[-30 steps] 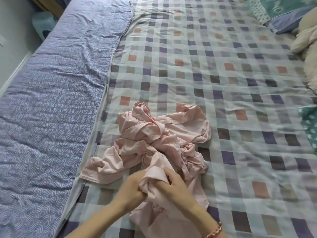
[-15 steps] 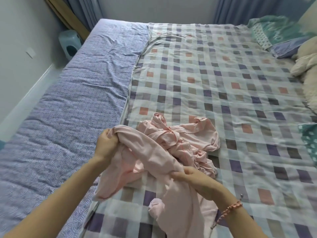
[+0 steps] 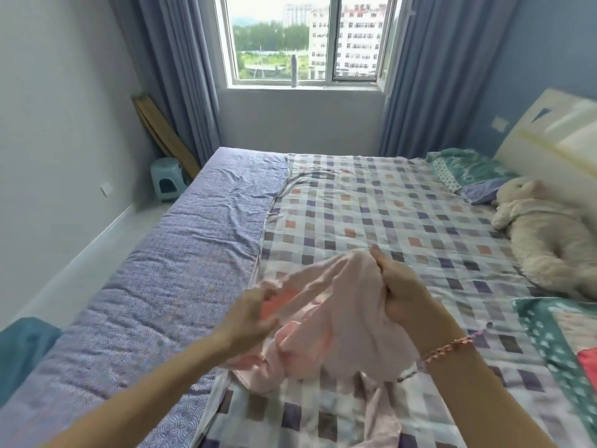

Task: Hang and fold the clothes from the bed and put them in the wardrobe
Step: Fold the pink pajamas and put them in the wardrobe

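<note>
Looking across the room, I see the bed [image 3: 371, 205] taking up most of it, with a checked sheet on its right part and a purple quilt [image 3: 181, 270] along its left. A pink garment [image 3: 326, 318] is held up over the near end of the bed, bunched and twisted, and its lower tail trails onto the sheet. The right hand [image 3: 400, 289] grips a wad of the cloth at the top, fingers curled tightly round it. The left hand [image 3: 252, 318] is at the garment's left edge.

I'd worry about that bunched grip. If the garment is shaken out from a wad and not a seam or shoulder, it may open twisted and fold lopsided. The loose tail could also drag off the near edge.

Motion smears the left hand, so I cannot tell whether it pinches the cloth or only touches it. Nor can I make out a collar or sleeve. No wardrobe or hanger is in sight, and the near edge of the bed is cut off.
</note>
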The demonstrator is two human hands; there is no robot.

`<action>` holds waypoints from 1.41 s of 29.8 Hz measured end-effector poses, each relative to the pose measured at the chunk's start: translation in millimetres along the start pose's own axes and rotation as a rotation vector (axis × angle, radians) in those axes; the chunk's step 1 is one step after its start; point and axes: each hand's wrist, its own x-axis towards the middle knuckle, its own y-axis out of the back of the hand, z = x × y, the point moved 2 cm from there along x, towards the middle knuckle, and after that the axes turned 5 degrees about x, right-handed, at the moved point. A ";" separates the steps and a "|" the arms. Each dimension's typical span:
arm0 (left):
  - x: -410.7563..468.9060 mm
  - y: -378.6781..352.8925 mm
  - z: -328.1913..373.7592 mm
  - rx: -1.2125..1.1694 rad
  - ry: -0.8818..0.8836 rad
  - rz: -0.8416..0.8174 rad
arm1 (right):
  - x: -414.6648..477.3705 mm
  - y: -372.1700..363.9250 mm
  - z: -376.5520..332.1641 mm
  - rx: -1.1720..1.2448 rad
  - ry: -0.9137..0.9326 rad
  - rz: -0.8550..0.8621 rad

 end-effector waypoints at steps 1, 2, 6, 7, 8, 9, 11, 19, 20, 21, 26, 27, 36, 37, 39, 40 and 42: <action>-17.1 -12.4 20.7 -0.107 -0.068 -0.195 | -8.5 -11.4 -11.7 0.070 -0.020 -0.008; -36.1 -18.1 40.4 -0.230 -0.118 -0.328 | -21.0 -23.3 -23.3 0.110 -0.019 -0.014; -52.9 -27.3 81.3 -0.752 -0.011 -0.141 | -50.2 -63.6 -59.9 0.157 0.078 -0.119; -50.2 -14.4 83.6 -0.878 0.089 -0.011 | -63.6 -68.2 -75.7 0.177 0.147 -0.147; -46.8 -3.8 81.2 -0.990 0.172 0.059 | -67.6 -68.3 -87.3 0.223 0.206 -0.165; -44.3 7.8 78.8 -1.041 0.212 0.069 | -70.9 -63.3 -100.6 0.257 0.265 -0.173; -43.9 38.9 83.2 -1.030 0.196 0.016 | -79.1 -48.6 -120.8 0.152 0.350 -0.181; -3.5 87.2 99.5 -0.918 0.332 -0.001 | -127.2 -21.2 -21.3 -1.324 0.931 -0.351; -0.3 82.9 101.6 -0.907 0.347 -0.046 | -131.1 -23.5 -10.7 -1.371 0.985 -0.382; -0.8 78.7 103.9 -0.922 0.342 -0.092 | -134.3 -25.9 -5.3 -1.313 0.995 -0.450; 1.3 67.8 100.4 -0.958 0.392 -0.186 | -158.9 -21.9 -25.4 -0.817 0.445 -0.652; 6.5 67.3 98.3 -0.937 0.387 -0.147 | -155.0 -23.7 -25.1 -0.957 0.472 -0.542; -6.7 97.1 116.5 -0.516 0.069 -0.112 | -90.0 -34.3 -69.7 -0.701 0.532 -0.094; -7.3 107.9 123.5 -0.424 -0.084 -0.023 | -92.9 -41.7 -78.0 -0.705 0.523 -0.164; -8.9 123.0 136.5 -0.390 -0.354 0.083 | -97.6 -57.0 -86.9 -0.797 0.527 -0.269; -2.8 127.8 138.4 -0.357 -0.423 0.120 | -99.9 -63.8 -91.9 -0.847 0.551 -0.282; 3.0 141.7 143.8 -0.276 -0.466 0.163 | -102.7 -72.5 -101.7 -0.902 0.622 -0.267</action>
